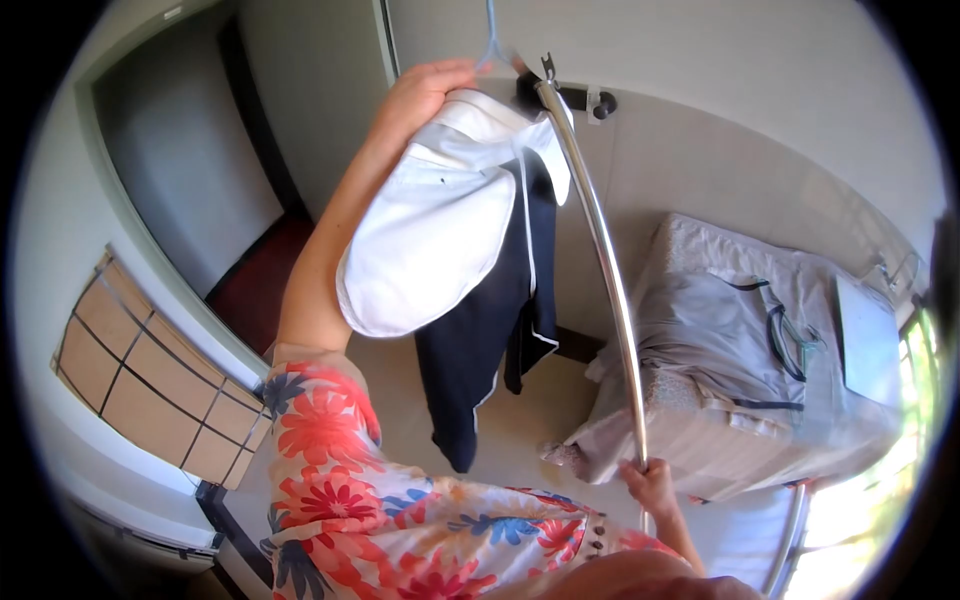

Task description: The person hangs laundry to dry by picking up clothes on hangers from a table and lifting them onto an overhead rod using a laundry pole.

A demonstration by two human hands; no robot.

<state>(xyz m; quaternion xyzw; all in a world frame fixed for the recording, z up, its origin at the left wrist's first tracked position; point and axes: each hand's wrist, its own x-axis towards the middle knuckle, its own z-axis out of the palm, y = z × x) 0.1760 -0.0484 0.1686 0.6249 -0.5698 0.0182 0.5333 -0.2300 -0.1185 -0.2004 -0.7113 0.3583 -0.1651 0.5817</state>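
Observation:
My left hand is raised at the top of a pair of dark trousers with white pocket linings hanging out. Its fingers close at the light blue clothes hanger, whose upper part leaves the top of the view; the fingertips are slightly blurred. Low on the right, my right hand is wrapped around a long metal pole. The pole slants upward, and its forked dark tip stands just right of the hanger, close to the trousers' waistband.
To the right is a cloth-covered bed or table with a grey garment, another hanger and a pale flat panel. A black holder is on the wall. At left are a doorway and a black wire grid.

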